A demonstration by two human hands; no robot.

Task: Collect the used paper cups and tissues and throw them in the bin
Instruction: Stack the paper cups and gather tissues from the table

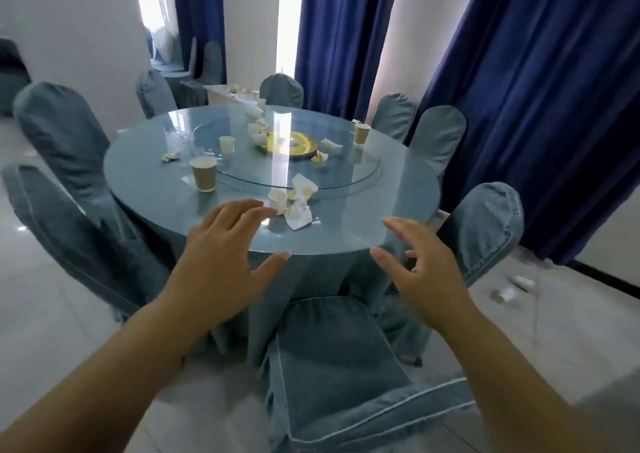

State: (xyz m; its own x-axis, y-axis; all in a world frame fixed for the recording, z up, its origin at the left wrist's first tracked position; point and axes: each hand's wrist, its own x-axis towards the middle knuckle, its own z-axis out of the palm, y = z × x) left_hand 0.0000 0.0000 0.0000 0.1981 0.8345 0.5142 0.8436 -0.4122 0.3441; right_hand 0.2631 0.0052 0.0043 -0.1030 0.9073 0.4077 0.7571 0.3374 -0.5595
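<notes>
In the head view, the round glass-topped table [398, 182] in the middle of the frame carries all the litter, so the task looks barely begun. A small white paper cup [278, 200] and crumpled white tissues [300, 210] lie at the near edge. A brown ribbed paper cup [203, 174] stands to the left, and a second white paper cup [227, 144] stands behind it. Another brown paper cup [361, 133] stands at the far right, and more tissue scraps [327, 148] ring a yellow centre plate [304, 143]. The left hand [221, 245] and the right hand [422, 272] hover well apart with fingers spread, holding nothing. The left fingertips sit just beside the near white cup, but whether they touch it I cannot tell. No bin shows anywhere. Pale objects on the floor [507, 293] at the lower right are too blurred to identify, and more pale litter at the table's far side is too small to tell apart.
</notes>
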